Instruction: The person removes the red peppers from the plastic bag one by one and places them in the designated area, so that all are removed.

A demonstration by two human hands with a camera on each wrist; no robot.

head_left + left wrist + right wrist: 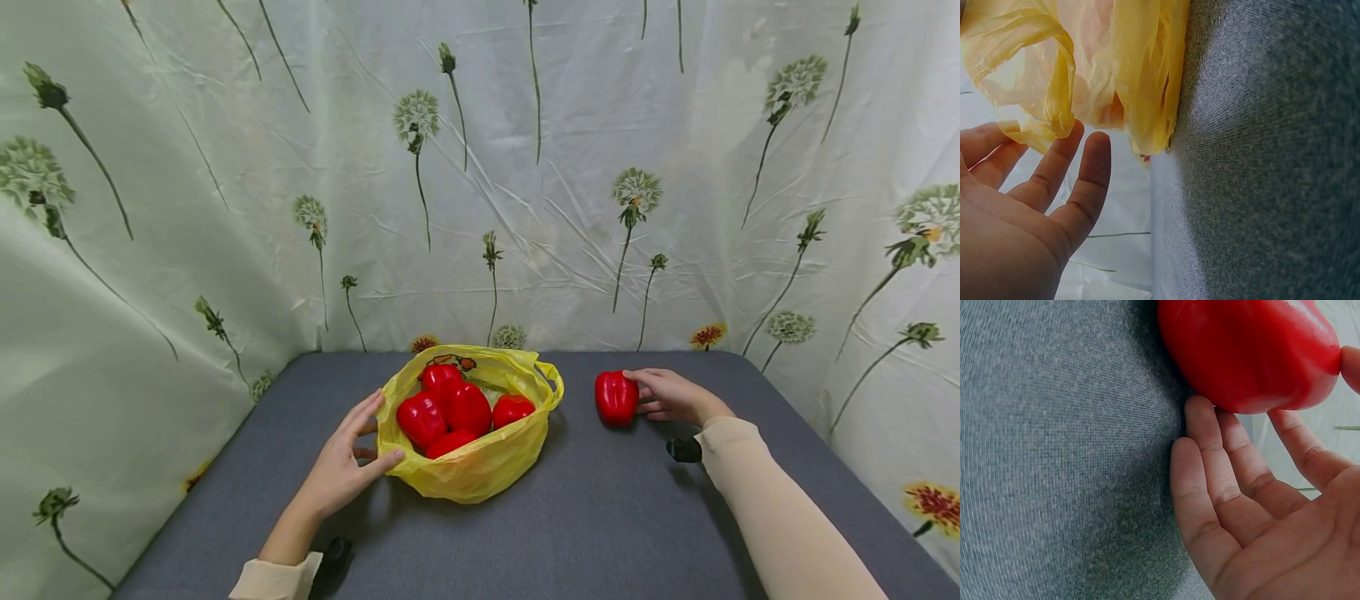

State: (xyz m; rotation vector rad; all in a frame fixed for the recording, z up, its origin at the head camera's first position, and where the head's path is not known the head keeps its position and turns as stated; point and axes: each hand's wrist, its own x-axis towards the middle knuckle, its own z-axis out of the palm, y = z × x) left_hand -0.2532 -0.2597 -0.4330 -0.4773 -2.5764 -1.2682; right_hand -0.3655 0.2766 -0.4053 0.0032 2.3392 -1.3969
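Near the table's middle, a yellow plastic bag [480, 479] stands with its mouth wide, several red bell peppers [422, 418] inside. My left hand [337, 467] is at the bag's left side, thumb over the near rim and fingers spread along the outside. In the left wrist view its fingertips touch the bag's loop handle [1063, 94]. To the right, a single red bell pepper [617, 398] rests on the table. My right hand [678, 396] touches this pepper from the right, one fingertip at its top, the other fingers fairly straight beside it, tips partly hidden.
A dark grey cloth covers the table [570, 525]. Behind and on both sides hangs a pale curtain [360, 167] printed with dandelions. Small black devices are on both wrists, the right wrist device [683, 450] hanging just over the table.
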